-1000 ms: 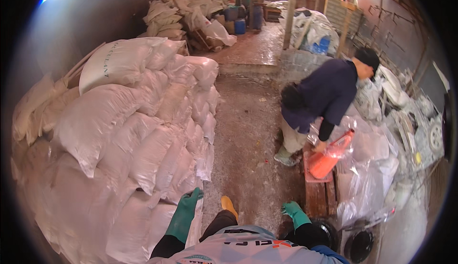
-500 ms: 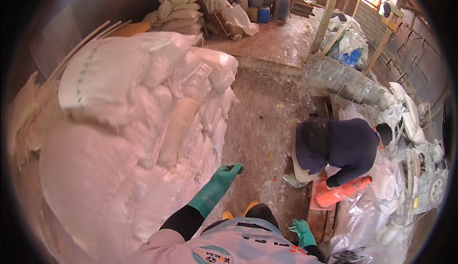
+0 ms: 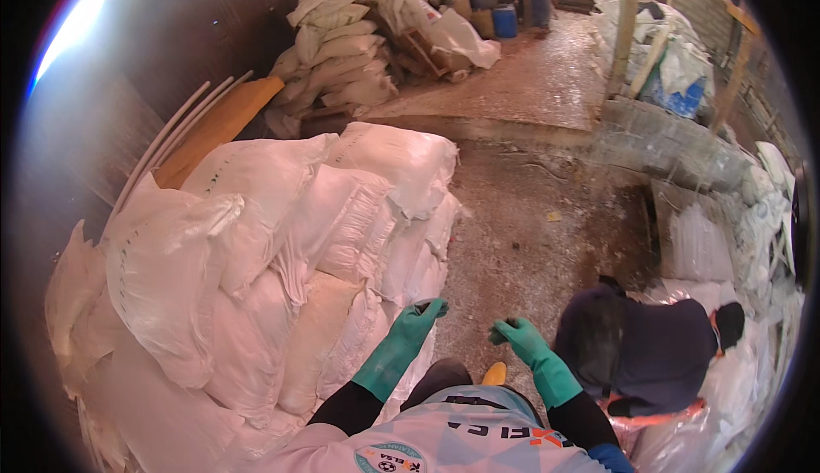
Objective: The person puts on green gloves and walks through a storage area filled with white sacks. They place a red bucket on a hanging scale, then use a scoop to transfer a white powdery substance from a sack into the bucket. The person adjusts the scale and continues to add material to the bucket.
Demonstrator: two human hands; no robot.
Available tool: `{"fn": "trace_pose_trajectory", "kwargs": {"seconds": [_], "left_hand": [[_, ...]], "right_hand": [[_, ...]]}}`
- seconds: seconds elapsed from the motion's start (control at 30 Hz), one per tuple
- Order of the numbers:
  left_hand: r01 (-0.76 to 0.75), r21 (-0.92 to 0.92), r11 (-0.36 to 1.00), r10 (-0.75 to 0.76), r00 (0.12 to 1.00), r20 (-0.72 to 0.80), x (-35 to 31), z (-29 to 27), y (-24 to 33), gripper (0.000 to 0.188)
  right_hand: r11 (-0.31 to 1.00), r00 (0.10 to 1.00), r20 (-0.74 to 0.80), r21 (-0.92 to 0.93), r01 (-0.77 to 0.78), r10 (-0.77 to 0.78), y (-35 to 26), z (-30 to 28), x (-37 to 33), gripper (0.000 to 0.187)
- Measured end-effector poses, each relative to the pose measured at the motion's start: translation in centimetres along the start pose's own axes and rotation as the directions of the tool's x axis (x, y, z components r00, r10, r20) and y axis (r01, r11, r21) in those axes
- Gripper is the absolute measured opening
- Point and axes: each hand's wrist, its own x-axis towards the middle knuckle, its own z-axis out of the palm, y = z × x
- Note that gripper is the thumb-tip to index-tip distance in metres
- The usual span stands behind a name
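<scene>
Both your hands are raised in front of you in green rubber gloves, and neither one holds anything. Your left hand (image 3: 418, 317) hangs right at the near edge of the stack of white sacks (image 3: 256, 276), its fingers curled loosely downward; whether the glove actually touches the nearest sack is hard to tell. Your right hand (image 3: 517, 336) is just beside the left, over the bare floor (image 3: 530, 242), with its fingers bent inward and narrow, closed on nothing.

The stack of sacks fills the left side of the floor before you, piled high and leaning, the top sack (image 3: 401, 161) lying flat at the far end. Behind the stack, pale pipes (image 3: 171, 144) and an orange board (image 3: 213, 127) lean against the dark wall.

To your right, another person in a dark top (image 3: 649, 358) is bent low over clear plastic bags (image 3: 752, 379), well apart from your hands. Something orange (image 3: 649, 417) shows beneath that person.

Farther off, a second heap of sacks (image 3: 342, 54) lies at the far end of the floor, with blue barrels (image 3: 504, 20) beyond it and a low stone wall (image 3: 675, 144) to the right.
</scene>
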Motion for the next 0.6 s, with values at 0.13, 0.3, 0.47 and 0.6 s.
{"fn": "trace_pose_trajectory", "kwargs": {"seconds": [0.13, 0.3, 0.47, 0.6], "left_hand": [[-0.026, -0.044, 0.999, 0.021, 0.993, -0.116, 3.5, -0.7, 4.6, 0.034], [-0.008, -0.071, 0.997, -0.014, 0.953, -0.304, 9.1, -4.1, 7.7, 0.031], [-0.008, -0.142, 0.990, -0.046, 0.928, -0.369, 16.8, -7.3, 12.2, 0.031], [-0.051, -0.126, 0.991, 0.001, 0.932, -0.364, 23.4, -7.8, 16.7, 0.031]], "right_hand": [[0.996, 0.993, 0.109, -0.071, 0.046, -0.038, -7.4, 0.3, 8.8, 0.032], [0.999, 0.999, 0.019, -0.007, -0.041, 0.041, -9.8, -3.5, 18.7, 0.034], [0.991, 0.974, -0.184, 0.026, -0.128, 0.130, -11.5, -7.7, 27.3, 0.034], [0.990, 0.980, -0.179, -0.090, -0.108, 0.091, -15.5, -8.7, 35.3, 0.030]]}}
